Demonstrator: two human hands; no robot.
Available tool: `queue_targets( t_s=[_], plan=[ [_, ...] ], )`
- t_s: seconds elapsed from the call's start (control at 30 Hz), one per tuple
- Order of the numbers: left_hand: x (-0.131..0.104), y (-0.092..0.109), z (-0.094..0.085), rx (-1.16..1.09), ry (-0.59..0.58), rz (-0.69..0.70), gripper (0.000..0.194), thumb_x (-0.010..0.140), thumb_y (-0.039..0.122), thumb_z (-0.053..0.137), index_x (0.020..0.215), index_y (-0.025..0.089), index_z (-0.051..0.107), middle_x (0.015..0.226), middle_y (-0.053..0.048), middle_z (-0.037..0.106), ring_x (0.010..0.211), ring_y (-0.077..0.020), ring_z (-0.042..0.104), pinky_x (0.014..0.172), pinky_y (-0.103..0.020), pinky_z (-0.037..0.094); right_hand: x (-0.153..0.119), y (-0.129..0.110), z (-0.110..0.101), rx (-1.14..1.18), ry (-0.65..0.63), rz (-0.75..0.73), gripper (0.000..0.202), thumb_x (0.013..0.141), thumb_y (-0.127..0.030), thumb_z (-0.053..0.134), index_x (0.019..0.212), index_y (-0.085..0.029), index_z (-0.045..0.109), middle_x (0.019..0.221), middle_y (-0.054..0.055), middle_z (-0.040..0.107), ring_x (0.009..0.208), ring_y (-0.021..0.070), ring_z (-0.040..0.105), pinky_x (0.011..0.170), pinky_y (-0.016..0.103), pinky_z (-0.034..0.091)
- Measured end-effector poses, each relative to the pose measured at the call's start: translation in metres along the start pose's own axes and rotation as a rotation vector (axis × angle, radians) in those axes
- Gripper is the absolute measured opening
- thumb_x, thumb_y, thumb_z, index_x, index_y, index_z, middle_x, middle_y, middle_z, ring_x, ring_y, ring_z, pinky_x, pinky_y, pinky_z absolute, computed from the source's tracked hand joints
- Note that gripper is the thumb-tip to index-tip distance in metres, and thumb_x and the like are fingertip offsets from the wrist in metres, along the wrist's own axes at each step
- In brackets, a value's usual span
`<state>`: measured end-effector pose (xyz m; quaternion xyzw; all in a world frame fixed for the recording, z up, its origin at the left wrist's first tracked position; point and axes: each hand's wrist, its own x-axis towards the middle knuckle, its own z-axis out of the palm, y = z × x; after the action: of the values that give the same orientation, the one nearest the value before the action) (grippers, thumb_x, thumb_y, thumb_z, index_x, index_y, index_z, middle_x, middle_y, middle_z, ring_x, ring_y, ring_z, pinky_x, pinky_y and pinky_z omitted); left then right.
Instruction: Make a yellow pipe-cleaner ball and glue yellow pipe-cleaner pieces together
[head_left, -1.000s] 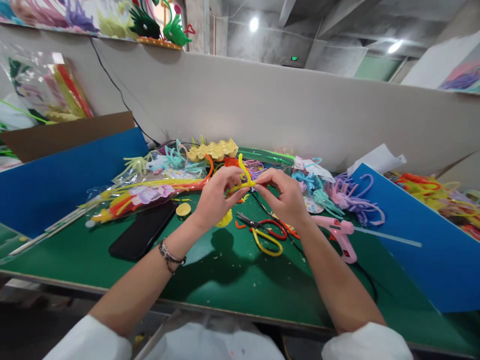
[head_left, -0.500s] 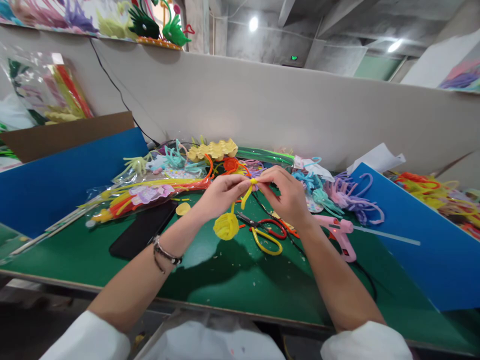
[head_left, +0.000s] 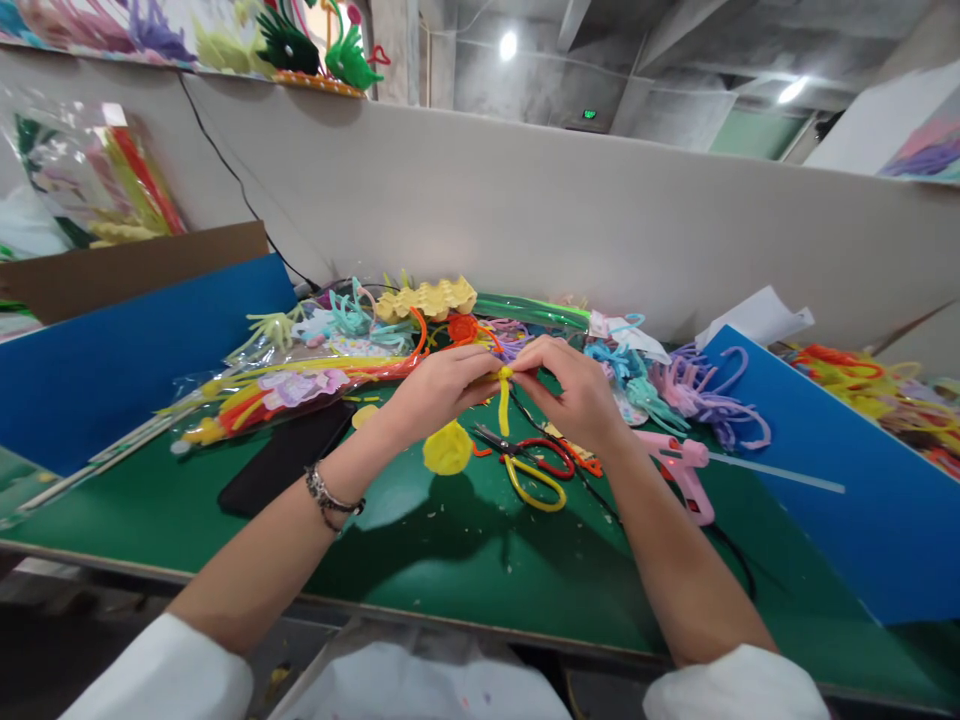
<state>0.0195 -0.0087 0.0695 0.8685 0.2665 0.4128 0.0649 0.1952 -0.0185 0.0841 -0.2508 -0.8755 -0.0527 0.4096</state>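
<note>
Both hands meet above the middle of the green table. My left hand [head_left: 442,388] and my right hand [head_left: 571,392] pinch a small yellow fuzzy stem piece [head_left: 505,375] between their fingertips, and one end of it dangles down. A round yellow coil [head_left: 448,448] hangs below my left hand; its link to the stem is hidden by the fingers. Beneath the hands lie scissors [head_left: 534,482] with a yellow and a red handle. To the right of my right wrist rests a pink glue gun [head_left: 684,470] with a clear glue stick in its back.
A black phone-like slab [head_left: 281,465] lies left, beside bagged fuzzy stems [head_left: 277,392]. Blue panels stand at the left [head_left: 142,350] and right [head_left: 847,480]. Along the back wall are a yellow egg-carton piece [head_left: 427,298] and purple stems [head_left: 712,395]. A black cable runs under my right forearm.
The yellow coil has swung slightly left and turned. The dangling stem end now points more straight down. My left hand has rolled a little, its fingers now more over the piece.
</note>
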Motion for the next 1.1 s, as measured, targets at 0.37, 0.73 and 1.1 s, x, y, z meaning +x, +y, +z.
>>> queue_targets(
  t_s=[0.37, 0.73, 1.1],
  plan=[
    [0.006, 0.003, 0.001, -0.801, -0.096, -0.427, 0.033, 0.065, 0.045, 0.061, 0.054, 0.014, 0.056, 0.046, 0.003, 0.048, 0.045, -0.0056, 0.040, 0.043, -0.018, 0.029, 0.002, -0.016, -0.005, -0.136, 0.010, -0.175, 0.012, 0.084, -0.012, 0.041, 0.080, -0.022, 0.047, 0.077, 0.004, 0.056, 0.075, 0.0157, 0.052, 0.068, 0.031, 0.045],
    [0.004, 0.019, 0.014, -0.989, 0.098, -0.633, 0.028, 0.075, 0.036, 0.053, 0.058, 0.014, 0.048, 0.049, 0.006, 0.041, 0.044, -0.0032, 0.036, 0.044, -0.016, 0.031, 0.001, -0.014, -0.005, -0.161, 0.002, -0.161, 0.011, 0.084, -0.013, 0.041, 0.081, -0.021, 0.049, 0.078, 0.004, 0.056, 0.079, 0.0165, 0.053, 0.070, 0.032, 0.045],
    [-0.013, 0.010, 0.014, 0.094, 0.388, 0.087, 0.013, 0.078, 0.019, 0.055, 0.091, 0.018, 0.061, 0.079, -0.003, 0.060, 0.066, -0.0093, 0.053, 0.060, -0.019, 0.040, 0.001, -0.005, -0.003, 0.129, 0.013, 0.067, 0.004, 0.081, -0.018, 0.049, 0.077, -0.019, 0.050, 0.071, 0.002, 0.056, 0.068, 0.0127, 0.054, 0.061, 0.025, 0.043]
  ],
)
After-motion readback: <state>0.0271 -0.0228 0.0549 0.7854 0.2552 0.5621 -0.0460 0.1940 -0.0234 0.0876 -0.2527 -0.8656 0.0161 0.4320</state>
